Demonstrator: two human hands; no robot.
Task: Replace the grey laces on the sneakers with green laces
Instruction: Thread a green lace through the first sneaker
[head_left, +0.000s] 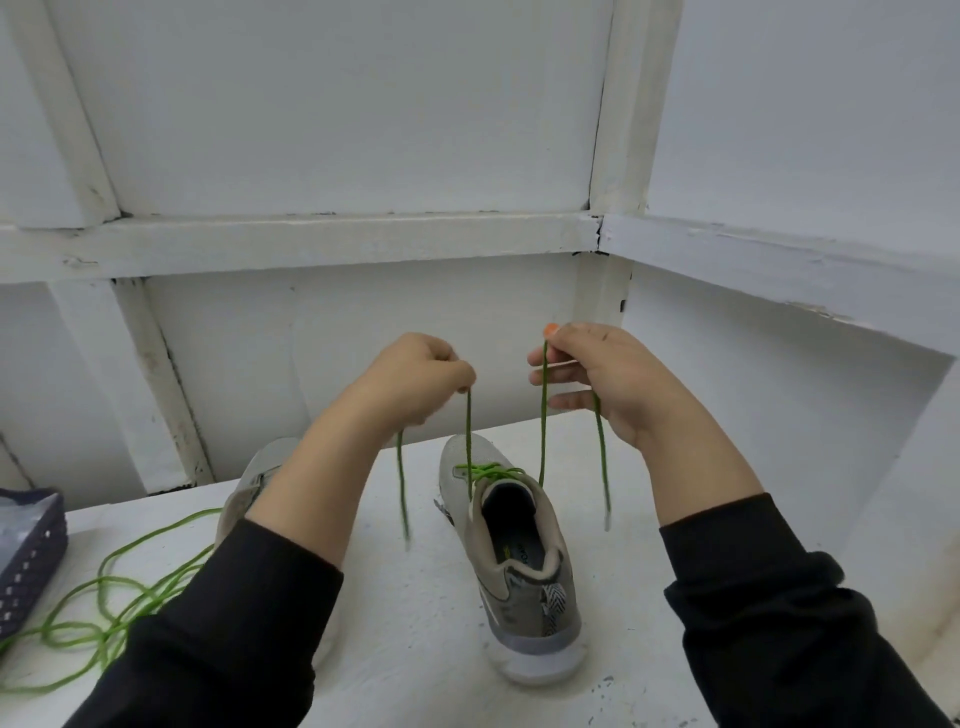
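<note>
My left hand (415, 379) pinches a side of the thin green lace (469, 431) and my right hand (597, 379) pinches the other. Both are raised above the grey mesh sneaker (511, 545), which stands mid-ledge with its heel towards me. A 2nd grey sneaker (260, 483) lies behind my left forearm. A loose green lace (130, 587) coils near the left edge of the white painted ledge (415, 623), beside a dark blue perforated basket (26, 566) holding something pale I cannot identify.

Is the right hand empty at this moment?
No, the right hand pinches a strand of the green lace rising from the sneaker.
</note>
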